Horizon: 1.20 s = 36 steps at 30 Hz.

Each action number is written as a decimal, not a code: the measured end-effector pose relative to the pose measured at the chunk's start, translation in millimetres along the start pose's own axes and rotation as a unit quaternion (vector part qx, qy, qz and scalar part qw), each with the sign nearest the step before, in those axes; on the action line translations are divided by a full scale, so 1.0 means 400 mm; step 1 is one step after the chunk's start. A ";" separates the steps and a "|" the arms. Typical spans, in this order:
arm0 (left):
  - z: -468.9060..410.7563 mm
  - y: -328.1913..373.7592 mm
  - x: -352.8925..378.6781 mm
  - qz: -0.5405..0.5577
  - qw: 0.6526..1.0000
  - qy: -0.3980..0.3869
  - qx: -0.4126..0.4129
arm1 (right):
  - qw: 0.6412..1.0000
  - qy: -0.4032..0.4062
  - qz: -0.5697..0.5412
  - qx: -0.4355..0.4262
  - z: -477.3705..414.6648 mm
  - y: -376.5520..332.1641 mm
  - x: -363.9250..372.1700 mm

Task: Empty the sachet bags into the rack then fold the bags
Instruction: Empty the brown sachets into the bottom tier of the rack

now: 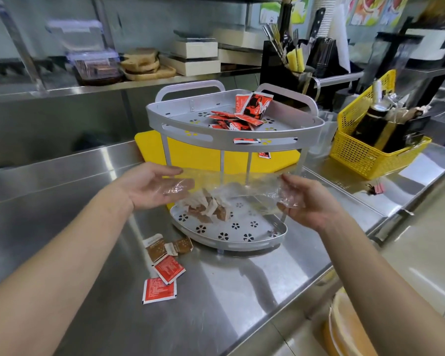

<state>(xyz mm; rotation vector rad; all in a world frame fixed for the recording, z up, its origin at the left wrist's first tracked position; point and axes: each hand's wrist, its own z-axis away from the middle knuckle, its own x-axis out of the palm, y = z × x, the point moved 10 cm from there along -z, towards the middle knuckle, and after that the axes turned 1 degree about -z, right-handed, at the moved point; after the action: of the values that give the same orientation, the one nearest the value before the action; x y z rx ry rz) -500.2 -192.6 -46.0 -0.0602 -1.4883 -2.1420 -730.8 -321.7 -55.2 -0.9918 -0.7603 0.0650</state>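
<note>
Stainless desk point(242, 291) carries a grey two-tier rack point(231, 140); in front of it a clear plastic bag point(231, 190) is stretched between both hands, left hand point(152, 188) with its grip clamped on the bag's left edge, right hand point(301, 201) pinching the crumpled right edge. Red sachets point(242, 116) lie on the upper tier, brown sachets point(207, 210) on the lower. Near left on the desk lie four loose sachets point(165, 268); a yellow basket point(375, 150) stands far right.
</note>
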 end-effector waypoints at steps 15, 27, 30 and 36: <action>0.194 -0.436 -0.047 -0.093 0.929 -0.322 -0.154 | 0.965 -0.135 0.104 0.199 0.094 0.264 -0.169; 0.031 -0.349 -0.117 0.010 0.990 0.075 -0.118 | 0.968 0.016 0.175 0.176 0.049 0.265 -0.170; 0.002 -0.227 -0.081 -0.012 0.997 0.067 -0.045 | 0.982 0.018 0.172 0.073 0.021 0.169 -0.125; 0.050 -0.036 -0.031 -0.018 0.992 0.012 0.121 | 0.990 -0.043 0.116 -0.067 0.056 0.048 -0.074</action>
<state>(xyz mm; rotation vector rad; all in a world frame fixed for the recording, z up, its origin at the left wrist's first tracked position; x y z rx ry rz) -500.9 -166.1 -54.6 0.0781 -1.7356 -1.9659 -761.0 -305.7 -79.1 -1.2089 -0.7316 0.2622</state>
